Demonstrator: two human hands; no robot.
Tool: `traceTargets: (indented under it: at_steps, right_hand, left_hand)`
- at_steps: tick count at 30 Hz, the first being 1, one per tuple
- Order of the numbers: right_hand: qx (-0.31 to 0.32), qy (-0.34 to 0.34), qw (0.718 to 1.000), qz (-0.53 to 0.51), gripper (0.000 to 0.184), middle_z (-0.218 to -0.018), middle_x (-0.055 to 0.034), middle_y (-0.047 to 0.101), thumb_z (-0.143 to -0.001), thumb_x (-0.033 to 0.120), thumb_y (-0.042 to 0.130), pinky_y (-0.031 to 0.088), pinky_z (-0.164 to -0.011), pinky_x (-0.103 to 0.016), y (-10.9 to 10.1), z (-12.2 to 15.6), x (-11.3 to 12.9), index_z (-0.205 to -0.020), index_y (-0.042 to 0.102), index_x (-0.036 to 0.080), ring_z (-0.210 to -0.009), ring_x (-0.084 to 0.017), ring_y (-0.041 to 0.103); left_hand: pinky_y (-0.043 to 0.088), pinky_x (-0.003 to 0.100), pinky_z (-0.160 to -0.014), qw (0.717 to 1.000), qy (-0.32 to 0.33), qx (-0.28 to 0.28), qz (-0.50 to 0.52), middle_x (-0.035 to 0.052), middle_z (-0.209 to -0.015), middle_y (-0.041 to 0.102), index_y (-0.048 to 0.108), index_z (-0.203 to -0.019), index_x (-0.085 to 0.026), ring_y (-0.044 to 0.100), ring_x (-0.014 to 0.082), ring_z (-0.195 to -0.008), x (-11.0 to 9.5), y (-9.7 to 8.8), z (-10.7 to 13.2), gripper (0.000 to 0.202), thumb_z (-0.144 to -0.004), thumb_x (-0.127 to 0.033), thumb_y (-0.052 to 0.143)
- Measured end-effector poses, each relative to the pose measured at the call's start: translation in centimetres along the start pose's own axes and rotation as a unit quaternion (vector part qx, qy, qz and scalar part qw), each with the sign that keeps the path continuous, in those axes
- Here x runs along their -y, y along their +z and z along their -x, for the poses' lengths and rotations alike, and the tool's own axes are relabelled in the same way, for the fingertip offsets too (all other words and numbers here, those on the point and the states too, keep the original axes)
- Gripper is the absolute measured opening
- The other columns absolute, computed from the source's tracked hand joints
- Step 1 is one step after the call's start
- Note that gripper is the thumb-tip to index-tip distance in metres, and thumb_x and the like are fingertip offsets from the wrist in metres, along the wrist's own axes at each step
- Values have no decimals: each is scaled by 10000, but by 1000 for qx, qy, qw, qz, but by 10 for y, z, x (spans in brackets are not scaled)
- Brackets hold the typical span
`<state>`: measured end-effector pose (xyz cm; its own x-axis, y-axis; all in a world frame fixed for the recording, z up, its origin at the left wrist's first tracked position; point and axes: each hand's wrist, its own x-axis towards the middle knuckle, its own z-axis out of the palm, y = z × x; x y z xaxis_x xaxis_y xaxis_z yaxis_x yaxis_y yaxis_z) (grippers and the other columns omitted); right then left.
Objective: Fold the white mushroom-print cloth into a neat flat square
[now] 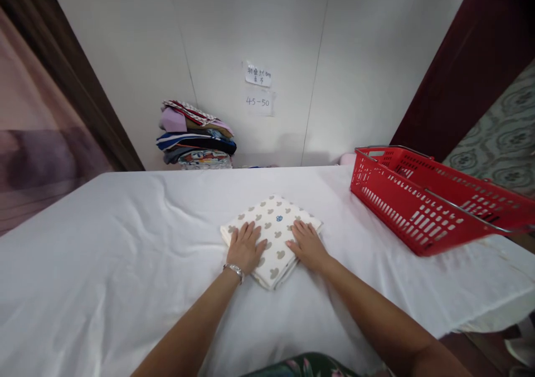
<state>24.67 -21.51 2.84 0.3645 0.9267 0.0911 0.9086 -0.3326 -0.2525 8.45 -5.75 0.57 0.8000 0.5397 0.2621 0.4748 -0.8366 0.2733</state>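
Note:
A folded white cloth with grey-beige printed shapes and a small blue mark lies flat on the white-covered table, turned so one corner points towards me. On its left part rests my left hand, palm down with the fingers spread; a silver bracelet circles that wrist. My right hand lies flat across the cloth's right edge, fingers stretched out. Neither hand grips the cloth. Several folded layers show along its near edges.
A red plastic basket with metal handles stands at the table's right side. At the back left, a stack of folded fabrics sits against the white wall. Two paper notes are stuck there. Curtains hang at the left.

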Motion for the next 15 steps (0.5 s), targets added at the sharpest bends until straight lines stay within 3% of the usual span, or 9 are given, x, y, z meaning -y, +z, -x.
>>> traceTargets:
  at_steps: [6,11,15]
  right_hand:
    - [-39,5,999,-11,577,-1461,-118,244,-894,474,337,116,-1077,-435,-7,0,-9,-1356,334,130,-1358,-234,129]
    - [-24,7,998,-58,483,-1415,-88,353,-894,440,348,169,-1069,-432,-7,-5,-20,-1288,435,174,-1328,-220,238]
    - [-68,52,991,-104,468,-1404,-88,370,-871,379,399,193,-1079,-377,-18,-23,-41,-1285,448,168,-1322,-210,258]
  left_hand:
    - [133,486,-1084,999,-16,-7,42,77,-1389,394,500,-1242,-229,253,259,-1325,-1,-1,-2,436,-849,-410,442]
    - [132,487,-1085,997,-18,-19,71,58,-1377,414,519,-1210,-268,271,252,-1318,0,0,1,393,-832,-371,488]
    - [126,478,-1093,995,-48,-35,74,89,-1389,392,512,-1218,-209,247,257,-1328,-1,-3,10,428,-826,-378,486]
